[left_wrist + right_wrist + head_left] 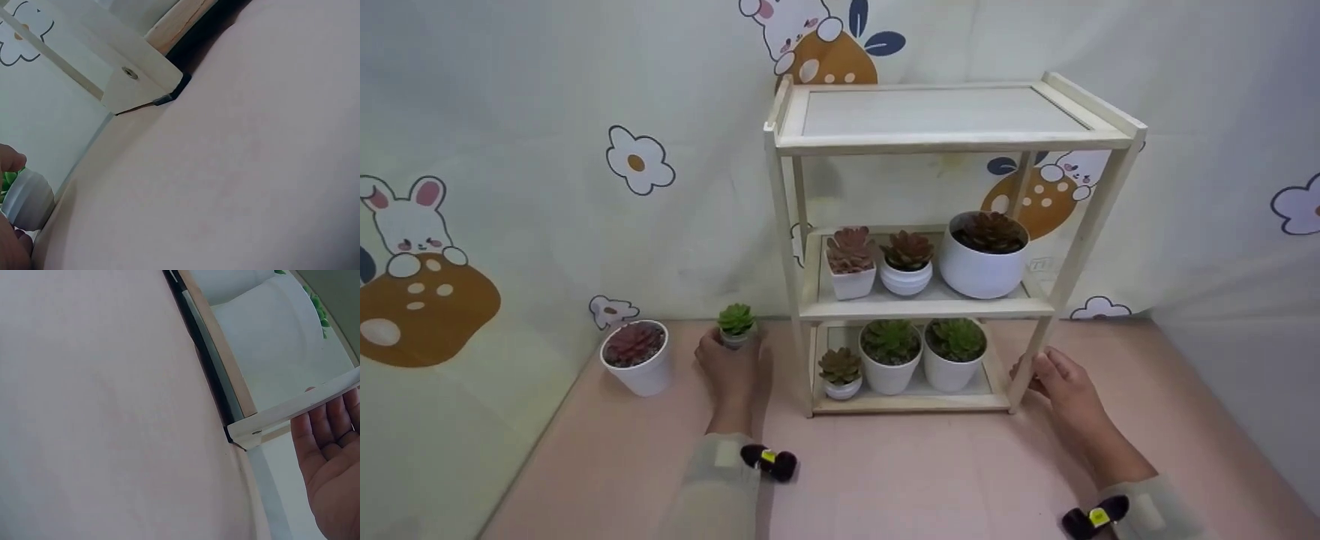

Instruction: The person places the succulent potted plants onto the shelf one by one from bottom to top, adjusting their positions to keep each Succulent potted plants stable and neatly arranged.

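My left hand [733, 375] grips a small white pot with a bright green succulent [736, 321], left of the wooden shelf. In the left wrist view, the ribbed grey-white pot [31, 201] is between my thumb and fingers, close to the tabletop. My right hand [1065, 382] holds the right front post of the wooden shelf [926, 307] near its foot. In the right wrist view, the fingers [320, 433] bend against that post [298, 405], and one fingertip shows past its far side.
Left of my left hand stands a white pot with a reddish succulent [649, 371]. The middle tier bears a square pot [853, 283], a small round pot [907, 280] and a large pot [984, 266]. Below are a small pot [842, 388] and two green-planted pots [891, 375]. A printed cloth hangs behind.
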The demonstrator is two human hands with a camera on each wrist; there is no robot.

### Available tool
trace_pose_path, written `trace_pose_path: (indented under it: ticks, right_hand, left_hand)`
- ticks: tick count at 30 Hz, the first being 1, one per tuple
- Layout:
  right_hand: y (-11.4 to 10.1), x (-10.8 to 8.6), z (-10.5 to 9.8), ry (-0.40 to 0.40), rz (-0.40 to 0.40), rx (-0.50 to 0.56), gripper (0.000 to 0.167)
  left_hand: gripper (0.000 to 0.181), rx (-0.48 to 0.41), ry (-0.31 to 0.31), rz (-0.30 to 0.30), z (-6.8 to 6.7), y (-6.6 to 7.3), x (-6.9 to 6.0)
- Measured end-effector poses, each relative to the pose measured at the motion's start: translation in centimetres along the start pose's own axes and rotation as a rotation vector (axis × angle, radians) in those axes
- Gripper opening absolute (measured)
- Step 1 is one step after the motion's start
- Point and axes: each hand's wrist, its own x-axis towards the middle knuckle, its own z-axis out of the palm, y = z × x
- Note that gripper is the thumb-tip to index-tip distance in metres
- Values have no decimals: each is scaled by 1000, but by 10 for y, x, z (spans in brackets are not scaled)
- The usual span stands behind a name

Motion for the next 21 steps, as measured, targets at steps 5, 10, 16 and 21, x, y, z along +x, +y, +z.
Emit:
trace_pose_path:
  ticks: [5, 10, 16, 21]
  right_hand:
    - [0, 0, -1, -4, 7, -14, 49]
    - [0, 2, -1, -29, 32, -27, 54]
    - [-1, 2, -2, -24, 65, -28, 59]
    - [1, 2, -1, 0, 54, -25, 56]
  left_hand:
    - [77, 49, -13, 16, 1, -2, 5]
    - [76, 110, -7, 33, -1, -1, 9]
    - [66, 123, -24, 49, -1, 1, 11]
    - [43, 92, 2, 110, 0, -2, 13]
